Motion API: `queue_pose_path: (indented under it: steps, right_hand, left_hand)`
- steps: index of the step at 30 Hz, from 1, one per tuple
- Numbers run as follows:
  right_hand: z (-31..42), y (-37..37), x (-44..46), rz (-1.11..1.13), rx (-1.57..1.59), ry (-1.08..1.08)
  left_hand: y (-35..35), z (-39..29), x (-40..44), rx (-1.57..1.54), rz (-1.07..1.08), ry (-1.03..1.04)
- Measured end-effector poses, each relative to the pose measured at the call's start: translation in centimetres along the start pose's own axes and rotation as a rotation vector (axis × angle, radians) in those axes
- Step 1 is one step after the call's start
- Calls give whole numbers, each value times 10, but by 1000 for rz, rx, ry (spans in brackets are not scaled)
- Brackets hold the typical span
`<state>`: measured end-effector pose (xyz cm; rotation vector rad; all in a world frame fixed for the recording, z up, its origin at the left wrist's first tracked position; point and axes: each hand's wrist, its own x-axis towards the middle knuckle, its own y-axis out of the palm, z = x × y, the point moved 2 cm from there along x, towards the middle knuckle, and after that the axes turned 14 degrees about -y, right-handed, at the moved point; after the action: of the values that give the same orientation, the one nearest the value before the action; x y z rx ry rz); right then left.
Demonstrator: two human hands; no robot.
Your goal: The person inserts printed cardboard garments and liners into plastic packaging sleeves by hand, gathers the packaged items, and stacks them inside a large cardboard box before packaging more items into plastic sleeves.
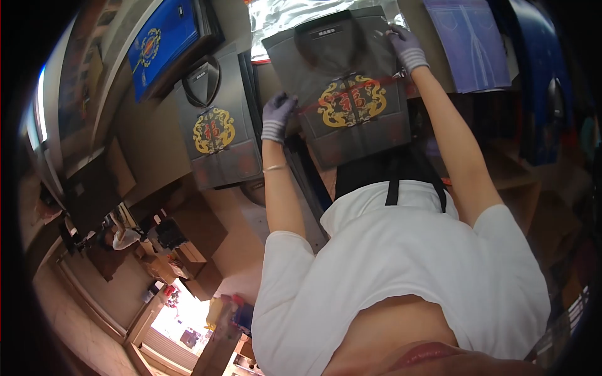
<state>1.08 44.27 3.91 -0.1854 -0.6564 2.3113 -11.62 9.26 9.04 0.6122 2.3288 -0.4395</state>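
Note:
A folded dark grey collared garment [357,135] lies in front of me, with a gold emblem and red character. It seems to be in clear plastic, with a red strip across it. My right hand [406,47], in a grey glove with a striped cuff, has its fingers closed at the upper right edge of this packed garment. My left hand [277,117], gloved alike, is closed at its left edge; what its fingers pinch is hidden. A matching folded garment [216,135] lies to the left.
Blue folded garments [164,47] with a gold emblem are stacked at upper left. Shiny silvery plastic packaging [269,25] lies behind the grey garment. A purple-blue packet [467,44] with a trouser picture is at upper right. Cardboard boxes [194,266] stand lower left.

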Motion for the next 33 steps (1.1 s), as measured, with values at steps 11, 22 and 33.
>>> queue_pose_path:
  steps: [11, 22, 33]
  right_hand:
    - [-14, 2, -99, 144, 154, 120]
    - [-21, -56, -259, 466, 421, 369]
    - [167, -175, -49, 158, 275, -301]
  left_hand:
    - [0, 56, -8, -152, -374, 251]
    - [7, 174, -147, -86, -206, -174]
    - [63, -5, -54, 278, 100, 536]
